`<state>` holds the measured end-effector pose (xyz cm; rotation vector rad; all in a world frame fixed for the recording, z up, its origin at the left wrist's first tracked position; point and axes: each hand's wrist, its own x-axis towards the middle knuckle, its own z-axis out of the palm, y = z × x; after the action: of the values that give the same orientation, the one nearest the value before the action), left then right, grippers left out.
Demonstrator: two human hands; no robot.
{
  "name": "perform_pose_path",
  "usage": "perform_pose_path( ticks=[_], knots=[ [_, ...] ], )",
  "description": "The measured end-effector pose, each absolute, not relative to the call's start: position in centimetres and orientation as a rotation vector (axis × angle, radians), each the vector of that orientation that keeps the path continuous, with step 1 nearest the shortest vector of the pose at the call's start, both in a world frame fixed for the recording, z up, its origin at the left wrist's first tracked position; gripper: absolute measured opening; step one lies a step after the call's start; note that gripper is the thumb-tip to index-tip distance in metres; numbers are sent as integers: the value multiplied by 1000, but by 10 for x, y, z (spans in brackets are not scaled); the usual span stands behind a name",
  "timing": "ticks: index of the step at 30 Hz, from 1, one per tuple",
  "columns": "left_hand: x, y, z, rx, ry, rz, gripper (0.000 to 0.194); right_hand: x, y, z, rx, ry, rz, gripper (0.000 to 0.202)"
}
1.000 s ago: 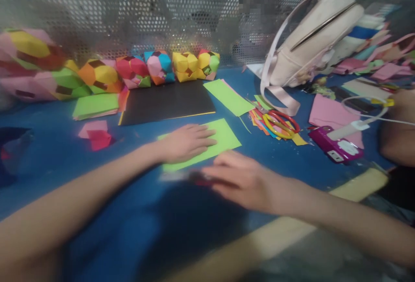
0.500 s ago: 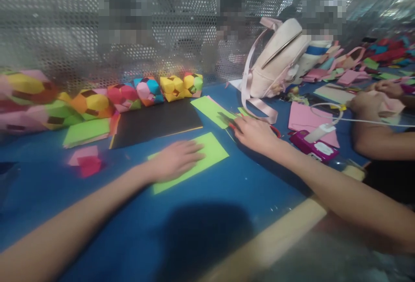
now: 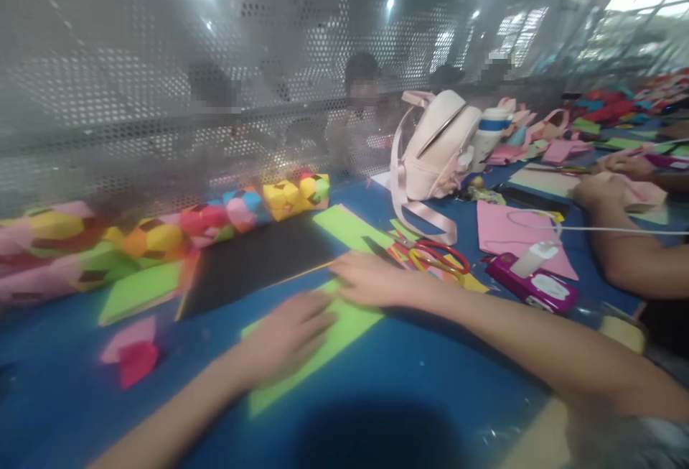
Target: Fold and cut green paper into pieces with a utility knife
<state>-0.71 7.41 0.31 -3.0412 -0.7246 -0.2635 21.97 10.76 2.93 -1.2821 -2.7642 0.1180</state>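
A sheet of light green paper (image 3: 349, 325) lies on the blue table in front of me. My left hand (image 3: 288, 340) rests flat on its left part, fingers stretched out, a little blurred. At the sheet's far edge, my right hand (image 3: 371, 280) lies over the paper with its fingers extended, holding nothing that I can see. Just beyond it are scissors with red handles (image 3: 438, 257), resting on coloured paper scraps. Another green paper strip (image 3: 344, 225) lies behind, beside a black sheet (image 3: 258, 253).
Folded paper balls (image 3: 204, 225) line the back by a perforated metal screen (image 3: 301, 117). At left are a green paper stack (image 3: 143, 291) and pink folded pieces (image 3: 137, 361). A pale backpack (image 3: 438, 146), purple device (image 3: 530, 282) and another person's hands (image 3: 597, 189) are at right.
My right hand has left the scissors and come left and nearer, onto the green sheet. My left hand stays on the paper. The camera view has tilted up.
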Motion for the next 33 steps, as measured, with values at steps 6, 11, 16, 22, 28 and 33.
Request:
perform_pose_path(
  ticks=[6,11,16,22,28,33],
  knots=[
    [-10,75,5,-2966,-634,-489,34,223,117,12,-1241,-2684,115,38],
    [-12,80,0,-2824,-475,-563,30,218,121,-12,-1206,-2619,-111,45],
    [-25,85,-26,-2767,-566,-638,34,213,122,-19,-1193,-2624,-239,47],
    [-39,90,-49,-2609,-740,-642,37,211,117,-13,-1172,-2723,-144,33],
    [-44,86,-55,-2634,-894,-463,36,210,101,-12,-995,-2679,-119,50],
    [-29,71,-31,-2683,-956,-282,40,213,82,-15,-1003,-2643,-29,66]
  ],
)
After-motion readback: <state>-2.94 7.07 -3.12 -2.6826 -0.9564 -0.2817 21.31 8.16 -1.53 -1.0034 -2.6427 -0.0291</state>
